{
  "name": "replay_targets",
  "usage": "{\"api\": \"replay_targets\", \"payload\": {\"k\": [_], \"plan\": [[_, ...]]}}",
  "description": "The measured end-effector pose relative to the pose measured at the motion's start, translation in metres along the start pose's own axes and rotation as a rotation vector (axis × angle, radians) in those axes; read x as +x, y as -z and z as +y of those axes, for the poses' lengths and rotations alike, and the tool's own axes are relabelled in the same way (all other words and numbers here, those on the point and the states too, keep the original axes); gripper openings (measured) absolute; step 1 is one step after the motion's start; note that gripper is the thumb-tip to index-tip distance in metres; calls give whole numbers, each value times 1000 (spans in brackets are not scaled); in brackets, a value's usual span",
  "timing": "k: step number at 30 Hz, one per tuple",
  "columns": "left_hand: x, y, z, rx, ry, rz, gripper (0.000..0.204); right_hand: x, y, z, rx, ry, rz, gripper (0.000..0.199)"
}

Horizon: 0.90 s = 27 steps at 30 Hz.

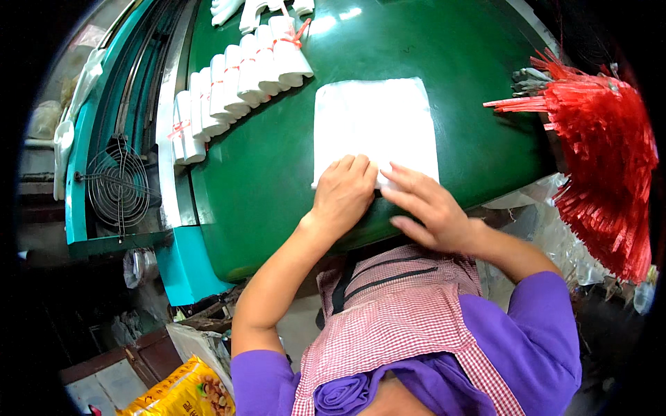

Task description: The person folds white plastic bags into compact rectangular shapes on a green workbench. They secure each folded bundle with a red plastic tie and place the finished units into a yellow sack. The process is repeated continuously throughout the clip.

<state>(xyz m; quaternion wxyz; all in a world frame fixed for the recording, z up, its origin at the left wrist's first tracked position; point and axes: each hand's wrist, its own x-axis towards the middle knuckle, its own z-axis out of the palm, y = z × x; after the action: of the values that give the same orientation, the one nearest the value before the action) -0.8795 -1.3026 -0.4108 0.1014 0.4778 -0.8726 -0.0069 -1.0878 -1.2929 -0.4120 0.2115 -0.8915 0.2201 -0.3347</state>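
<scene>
A flat stack of white plastic bags lies on the green table top in front of me. My left hand is closed on the stack's near edge, fingers curled over it and thumb out of sight. Just right of it, my right hand reaches toward the near right corner with fingers stretched apart, slightly blurred. It holds nothing that I can see. Up and to the left, a slanting row of rolled white bag bundles stands side by side, several bound with red ties.
A thick bunch of red plastic strips hangs at the table's right edge. More white bags lie at the far end. Along the left runs a teal machine frame with a round wire fan guard. A yellow package sits low at the left.
</scene>
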Motion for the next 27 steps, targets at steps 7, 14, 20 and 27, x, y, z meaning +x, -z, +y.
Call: {"api": "replay_targets", "payload": {"k": [7,14,20,27], "plan": [[7,3,-34,-459,170,-80,34,-20,-3,23,1585,-880,333,51],[-45,19,-20,-395,-219,-222,25,9,18,34,1355,-812,91,44],[-31,19,-28,-264,-169,-134,30,3,14,46,49,131,-337,34],[15,56,-25,-53,-303,-109,22,25,33,60,-135,254,-608,49]]}}
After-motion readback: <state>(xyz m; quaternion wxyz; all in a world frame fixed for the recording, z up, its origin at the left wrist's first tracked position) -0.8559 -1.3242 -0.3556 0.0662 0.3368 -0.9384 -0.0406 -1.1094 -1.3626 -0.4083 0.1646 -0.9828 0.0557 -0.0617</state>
